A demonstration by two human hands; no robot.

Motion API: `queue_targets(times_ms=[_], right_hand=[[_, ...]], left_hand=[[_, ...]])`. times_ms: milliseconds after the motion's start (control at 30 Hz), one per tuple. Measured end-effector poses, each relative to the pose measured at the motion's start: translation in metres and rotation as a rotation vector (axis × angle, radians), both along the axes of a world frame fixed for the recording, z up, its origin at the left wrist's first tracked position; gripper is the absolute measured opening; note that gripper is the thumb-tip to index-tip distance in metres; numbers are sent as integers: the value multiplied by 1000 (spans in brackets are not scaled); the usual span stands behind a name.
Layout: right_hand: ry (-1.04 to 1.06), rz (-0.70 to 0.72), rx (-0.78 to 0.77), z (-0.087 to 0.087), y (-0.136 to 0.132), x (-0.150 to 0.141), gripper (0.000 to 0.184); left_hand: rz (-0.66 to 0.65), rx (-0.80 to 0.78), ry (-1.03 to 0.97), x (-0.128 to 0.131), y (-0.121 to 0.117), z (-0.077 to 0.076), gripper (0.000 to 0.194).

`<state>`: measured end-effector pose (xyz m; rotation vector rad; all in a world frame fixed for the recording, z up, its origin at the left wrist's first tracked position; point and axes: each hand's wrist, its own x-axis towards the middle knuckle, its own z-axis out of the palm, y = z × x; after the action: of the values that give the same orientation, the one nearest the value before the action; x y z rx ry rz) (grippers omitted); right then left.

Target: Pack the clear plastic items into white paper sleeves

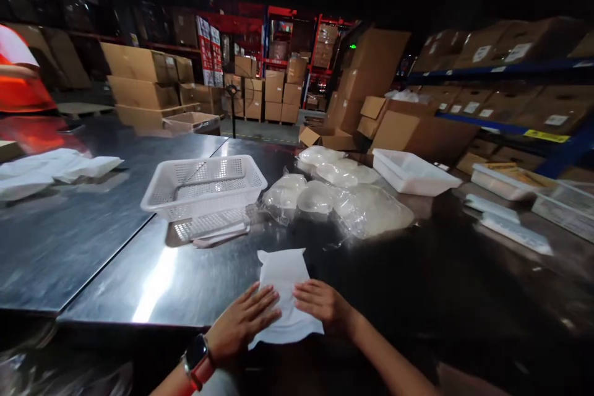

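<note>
A white cloth-like piece (284, 288) lies flat near the front edge of a shiny metal table (139, 272). My left hand (244, 320), with a smartwatch on its wrist, rests flat on the piece's lower left part, fingers stretched out. My right hand (322, 303) presses on its right side with fingers spread. Both hands touch the piece and neither grips it. Beyond it lies a heap of clear plastic bags (334, 195) holding pale rounded items.
A white perforated basket (204, 185) stands left of the bags. A white tray (413, 173) sits at the back right, with more trays (510, 182) along the right. White packets (51, 167) lie far left. Cardboard boxes and shelving fill the background.
</note>
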<state>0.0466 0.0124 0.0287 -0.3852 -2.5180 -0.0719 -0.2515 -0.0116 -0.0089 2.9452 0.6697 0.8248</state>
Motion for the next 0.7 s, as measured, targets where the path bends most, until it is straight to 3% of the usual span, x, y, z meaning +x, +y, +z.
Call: queue_targets(times_ms=[100, 200, 267, 333, 433, 567, 700], right_hand=[[287, -97, -217, -5, -16, -5, 38], [585, -324, -443, -8, -33, -23, 30], [750, -518, -575, -13, -40, -38, 39], [835, -700, -620, -20, -42, -50, 51], [859, -900, -495, -30, -40, -62, 60], [825, -1038, -332, -36, -34, -65, 58], [682, -1121, -124, -36, -31, -61, 51]], left_hand=[[-5, -288, -263, 1, -6, 2, 41], [224, -600, -645, 16, -15, 12, 46], [431, -723, -849, 28, -20, 20, 55], [600, -703, -959, 38, -21, 26, 59], [700, -580, -984, 45, -15, 29, 62], [740, -480, -920, 48, -2, 23, 64], [881, -338, -797, 51, 3, 17, 62]])
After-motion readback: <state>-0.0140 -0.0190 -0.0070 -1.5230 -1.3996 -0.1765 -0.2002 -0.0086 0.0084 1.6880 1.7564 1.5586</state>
